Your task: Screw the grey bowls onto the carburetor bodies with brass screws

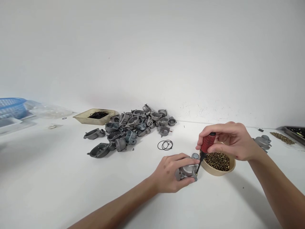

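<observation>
My left hand (172, 173) is closed around a small grey cast-metal housing (188, 171), pressing it on the white table. In my right hand (228, 141) is a screwdriver (208, 143) with a red and black handle, gripped from above. Its dark shaft slants down, and the tip meets the right edge of the housing, where a small brass-coloured spot shows. Just behind the housing and under my right hand stands a round cream bowl (218, 171) full of brass-coloured screws (218, 161). Thin black O-rings (165, 145) lie on the table beyond my left hand.
A heap of grey metal housings (133, 122) lies against the wall. Left of it, a cream tray (82, 119) holds black rings. At far left is a blue basket (14, 108). Another housing (263, 141), brass pieces (282, 138) and a dark tray (295, 131) are at right.
</observation>
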### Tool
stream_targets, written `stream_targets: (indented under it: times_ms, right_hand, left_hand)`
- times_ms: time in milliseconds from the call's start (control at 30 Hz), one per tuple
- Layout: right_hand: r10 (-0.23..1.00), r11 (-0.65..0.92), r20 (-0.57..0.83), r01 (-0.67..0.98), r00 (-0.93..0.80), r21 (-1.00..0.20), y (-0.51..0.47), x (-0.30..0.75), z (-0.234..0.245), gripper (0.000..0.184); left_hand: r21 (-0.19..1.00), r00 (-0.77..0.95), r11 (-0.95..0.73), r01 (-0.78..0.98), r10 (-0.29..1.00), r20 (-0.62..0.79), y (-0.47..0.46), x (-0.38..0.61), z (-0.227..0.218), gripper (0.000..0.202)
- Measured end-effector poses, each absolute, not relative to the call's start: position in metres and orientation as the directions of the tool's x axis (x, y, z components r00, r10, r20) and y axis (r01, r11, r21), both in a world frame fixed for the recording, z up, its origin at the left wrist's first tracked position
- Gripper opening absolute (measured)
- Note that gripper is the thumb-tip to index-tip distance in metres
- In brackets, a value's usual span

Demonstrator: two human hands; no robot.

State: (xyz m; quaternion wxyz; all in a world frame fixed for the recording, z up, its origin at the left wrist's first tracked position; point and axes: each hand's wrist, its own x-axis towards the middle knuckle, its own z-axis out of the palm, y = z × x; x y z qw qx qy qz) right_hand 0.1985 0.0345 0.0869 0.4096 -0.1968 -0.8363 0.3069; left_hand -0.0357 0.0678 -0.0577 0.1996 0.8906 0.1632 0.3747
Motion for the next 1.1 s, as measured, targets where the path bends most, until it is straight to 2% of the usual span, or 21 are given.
stream_targets:
  times_ms: [333, 467, 600, 733, 867, 967, 1100]
  right_hand:
    - [0.599, 0.794, 0.636, 0.257, -0.487, -0.55, 0.03, 0.191, 0.084, 0.031]
    - [0.649, 0.759, 0.628, 0.316, -0.429, -0.569, 0.032, 0.19, 0.083, 0.027]
    - [0.666, 0.738, 0.553, 0.332, -0.501, -0.588, 0.031, 0.195, 0.088, 0.02]
    - [0.609, 0.78, 0.584, 0.269, -0.537, -0.565, 0.029, 0.204, 0.091, 0.03]
    - [0.568, 0.819, 0.687, 0.222, -0.453, -0.53, 0.029, 0.21, 0.091, 0.044]
    - [0.541, 0.841, 0.762, 0.196, -0.356, -0.505, 0.029, 0.209, 0.09, 0.048]
    - [0.536, 0.844, 0.795, 0.171, -0.284, -0.508, 0.026, 0.199, 0.088, 0.054]
  left_hand:
    - [0.475, 0.59, -0.855, 0.208, 0.497, 0.636, 0.066, -0.034, -0.06, 0.037]
    - [0.486, 0.572, -0.841, 0.237, 0.525, 0.63, 0.068, -0.034, -0.062, 0.038]
    - [0.482, 0.601, -0.841, 0.247, 0.523, 0.604, 0.071, -0.035, -0.063, 0.041]
    - [0.463, 0.629, -0.845, 0.267, 0.517, 0.581, 0.074, -0.04, -0.061, 0.057]
    - [0.586, 0.687, -0.759, 0.285, 0.588, 0.428, 0.077, -0.047, -0.05, 0.069]
    - [0.704, 0.764, -0.669, 0.24, 0.577, 0.287, 0.082, -0.051, -0.042, 0.079]
    - [0.782, 0.774, -0.604, 0.156, 0.566, 0.282, 0.082, -0.047, -0.046, 0.076]
